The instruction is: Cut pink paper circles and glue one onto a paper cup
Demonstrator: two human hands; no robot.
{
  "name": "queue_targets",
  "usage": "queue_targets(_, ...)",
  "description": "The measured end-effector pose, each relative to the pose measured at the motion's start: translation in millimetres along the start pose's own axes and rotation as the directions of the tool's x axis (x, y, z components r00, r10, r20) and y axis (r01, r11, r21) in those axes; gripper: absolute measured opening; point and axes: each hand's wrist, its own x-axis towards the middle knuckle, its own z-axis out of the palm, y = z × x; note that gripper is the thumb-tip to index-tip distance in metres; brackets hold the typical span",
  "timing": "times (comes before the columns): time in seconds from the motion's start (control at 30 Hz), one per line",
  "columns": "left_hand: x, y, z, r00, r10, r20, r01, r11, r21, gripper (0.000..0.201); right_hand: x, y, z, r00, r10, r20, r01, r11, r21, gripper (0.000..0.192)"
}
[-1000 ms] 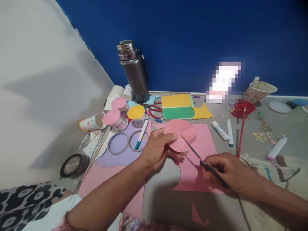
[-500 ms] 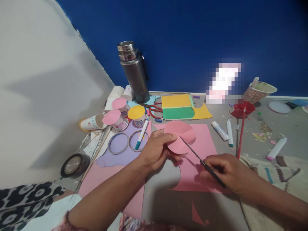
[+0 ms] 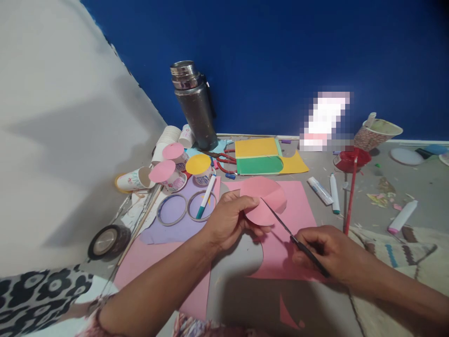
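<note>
Held up over the table is a pink paper circle, pinched at its left side between the thumb and fingers of my left hand. My right hand grips the black handles of a pair of scissors. Their blades reach up and left across the circle, with the tip close to my left thumb. A pink paper sheet with a curved cut-out lies beneath both hands. Nearer to me rests a small pink scrap.
Left stand paper cups topped with a pink disc and a yellow disc, by two tape rings and a marker. Behind are a steel flask and green paper. Right lie a glue stick and a red bowl.
The paper circle has tilted very slightly under the scissors, and both hands keep nearly the same place. At the lower left, part of a limb now shows by the patterned cloth.
</note>
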Motion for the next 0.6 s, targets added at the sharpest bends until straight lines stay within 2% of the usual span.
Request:
queue_targets(0.33, 0.2, 1.0, -2.0, 0.999, -0.041, 0.007, 0.041, 0.999, -0.007, 0.022, -2.5, -0.5, -0.5, 1.000, -0.023, -0.002, 0.023, 1.000, -0.020, 0.048)
queue_targets(0.5, -2.3, 6.8, 1.2, 0.994, 0.051, -0.092, -0.045, 0.997, 0.068, 0.023, -3.9, -2.8, -7.5, 1.000, -0.003, 0.019, 0.003, 0.999, -0.043, 0.044)
queue_targets(0.6, -3.4, 9.7, 1.8, 0.987, 0.091, -0.134, -0.078, 0.992, 0.096, 0.027, -1.8, 1.3, -15.8, 0.997, -0.046, -0.062, 0.034, 0.984, -0.174, 0.042)
